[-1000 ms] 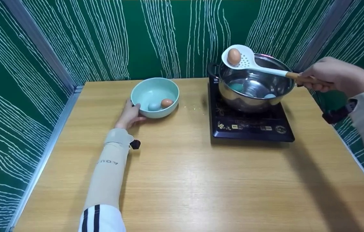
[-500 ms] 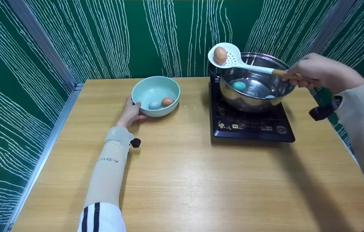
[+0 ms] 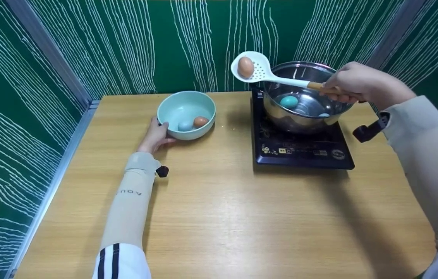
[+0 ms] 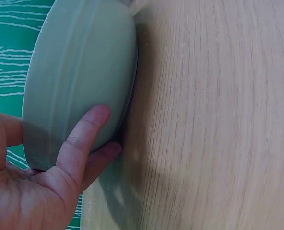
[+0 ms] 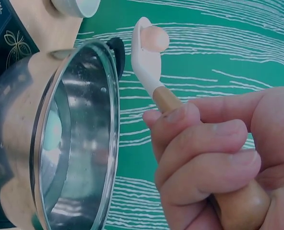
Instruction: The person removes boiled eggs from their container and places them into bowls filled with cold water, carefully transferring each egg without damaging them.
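My left hand [image 3: 155, 135] holds the near left side of a pale green bowl [image 3: 182, 104], thumb at the rim and fingers along its outer wall. A bluish egg [image 3: 185, 125] and a brown egg [image 3: 200, 122] lie inside. My right hand [image 3: 358, 83] grips the wooden handle of a white slotted spoon [image 3: 260, 73], fingers curled round it. On the spoon's head rests another brown egg [image 3: 246, 67], raised left of a steel pot [image 3: 300, 122]. In the pot, a teal egg [image 3: 289, 102] shows, and a pale rounded thing [image 3: 323, 114] partly shows near the front wall.
The pot stands on a black induction cooker [image 3: 304, 153] at the table's back right. Small specks dot the wooden table [image 3: 219, 201] between bowl and cooker. Green panels [image 3: 211, 46] with white lines enclose the back and sides. A dark pot handle [image 5: 117, 56] juts from the rim.
My right hand has carried the slotted spoon and its brown egg leftward, from over the pot to beyond its left rim. The left hand and bowl have stayed nearly still.
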Demonstrator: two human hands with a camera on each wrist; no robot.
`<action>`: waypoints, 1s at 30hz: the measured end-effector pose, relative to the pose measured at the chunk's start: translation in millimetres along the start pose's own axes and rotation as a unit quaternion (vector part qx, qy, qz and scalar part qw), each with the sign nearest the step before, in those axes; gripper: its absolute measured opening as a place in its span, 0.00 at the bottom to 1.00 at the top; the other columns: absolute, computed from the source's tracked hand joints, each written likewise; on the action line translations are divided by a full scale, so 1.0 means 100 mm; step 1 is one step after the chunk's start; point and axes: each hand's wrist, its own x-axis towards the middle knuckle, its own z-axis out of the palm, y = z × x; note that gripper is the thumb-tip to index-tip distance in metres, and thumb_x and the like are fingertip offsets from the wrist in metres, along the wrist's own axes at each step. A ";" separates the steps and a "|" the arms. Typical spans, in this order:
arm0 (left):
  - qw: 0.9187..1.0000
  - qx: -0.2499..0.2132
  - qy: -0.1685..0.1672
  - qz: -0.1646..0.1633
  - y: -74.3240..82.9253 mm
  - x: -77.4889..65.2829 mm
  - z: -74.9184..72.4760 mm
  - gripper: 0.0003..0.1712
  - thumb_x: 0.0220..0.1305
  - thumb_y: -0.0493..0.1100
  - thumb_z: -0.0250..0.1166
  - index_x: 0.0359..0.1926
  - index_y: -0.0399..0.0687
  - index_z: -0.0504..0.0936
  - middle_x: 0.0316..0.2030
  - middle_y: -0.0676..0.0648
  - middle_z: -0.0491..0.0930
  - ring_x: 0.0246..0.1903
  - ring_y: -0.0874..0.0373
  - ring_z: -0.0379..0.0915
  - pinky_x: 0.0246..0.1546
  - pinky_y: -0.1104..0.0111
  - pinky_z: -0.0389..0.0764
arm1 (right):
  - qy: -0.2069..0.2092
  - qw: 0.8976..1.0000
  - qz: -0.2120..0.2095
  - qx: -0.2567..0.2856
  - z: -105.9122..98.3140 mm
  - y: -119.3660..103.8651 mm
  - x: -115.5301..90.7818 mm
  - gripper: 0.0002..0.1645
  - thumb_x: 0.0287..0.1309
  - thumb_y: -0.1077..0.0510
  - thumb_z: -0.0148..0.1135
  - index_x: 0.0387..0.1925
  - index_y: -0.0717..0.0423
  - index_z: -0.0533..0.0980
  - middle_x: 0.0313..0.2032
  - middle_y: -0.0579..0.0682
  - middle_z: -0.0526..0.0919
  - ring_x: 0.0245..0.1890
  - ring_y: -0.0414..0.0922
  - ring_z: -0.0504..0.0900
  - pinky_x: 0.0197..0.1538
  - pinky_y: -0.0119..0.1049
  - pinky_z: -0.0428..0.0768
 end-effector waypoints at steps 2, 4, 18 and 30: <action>1.000 -0.001 -0.002 0.004 0.00 0.00 0.00 0.38 0.90 0.42 0.41 0.89 0.57 0.35 0.88 0.41 0.41 0.76 0.41 0.65 0.67 0.53 0.87 | 0.000 1.000 -0.003 -0.004 0.03 -0.04 0.00 0.18 0.84 0.47 0.53 0.48 0.52 0.85 0.22 0.40 0.77 0.21 0.39 0.72 0.25 0.34 0.72; 1.000 -0.001 -0.003 0.008 0.01 0.01 0.00 0.38 0.90 0.42 0.40 0.89 0.55 0.35 0.88 0.40 0.40 0.77 0.40 0.64 0.67 0.53 0.87 | 0.001 1.000 -0.008 -0.002 0.07 -0.09 0.01 0.18 0.83 0.47 0.53 0.47 0.53 0.85 0.22 0.41 0.77 0.21 0.39 0.71 0.25 0.33 0.72; 1.000 0.000 0.001 0.008 -0.01 0.01 0.00 0.38 0.90 0.43 0.41 0.89 0.56 0.35 0.88 0.39 0.41 0.76 0.39 0.66 0.65 0.54 0.88 | -0.014 1.000 -0.014 0.016 0.30 -0.21 0.11 0.21 0.84 0.49 0.54 0.59 0.59 0.82 0.24 0.40 0.79 0.21 0.38 0.72 0.24 0.32 0.71; 1.000 -0.011 -0.007 0.015 -0.02 0.01 0.00 0.39 0.89 0.41 0.40 0.89 0.56 0.33 0.88 0.38 0.38 0.76 0.37 0.65 0.67 0.51 0.87 | -0.019 0.998 -0.037 0.036 0.60 -0.29 0.19 0.22 0.82 0.52 0.55 0.59 0.69 0.79 0.22 0.42 0.78 0.18 0.37 0.70 0.21 0.30 0.70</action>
